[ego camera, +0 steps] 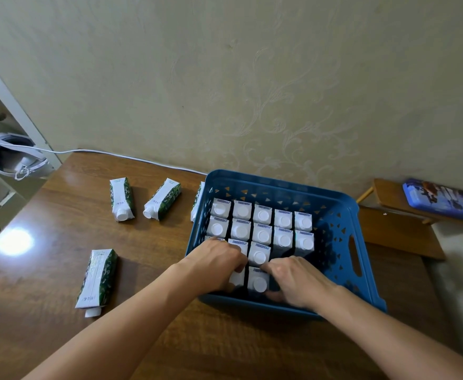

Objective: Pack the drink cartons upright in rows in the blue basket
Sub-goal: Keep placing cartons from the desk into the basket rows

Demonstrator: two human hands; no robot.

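Note:
The blue basket [337, 215] stands on the wooden table, with several white-capped drink cartons [263, 215] upright in rows inside it. Both my hands are inside its near left part. My left hand [219, 259] rests on the cartons at the near left and its fingers curl over one carton [237, 278]. My right hand [296, 281] is pressed against the right side of the nearest upright carton [258, 279]. Three cartons lie flat on the table at the left [122, 198] [163, 198] [97, 279]. Another carton [197, 201] shows partly behind the basket's left wall.
A white headset [11, 157] with a white cable [131, 157] sits at the table's far left corner. A small wooden stool [400, 198] with a blue case [444, 200] stands to the right. The wall is close behind the basket.

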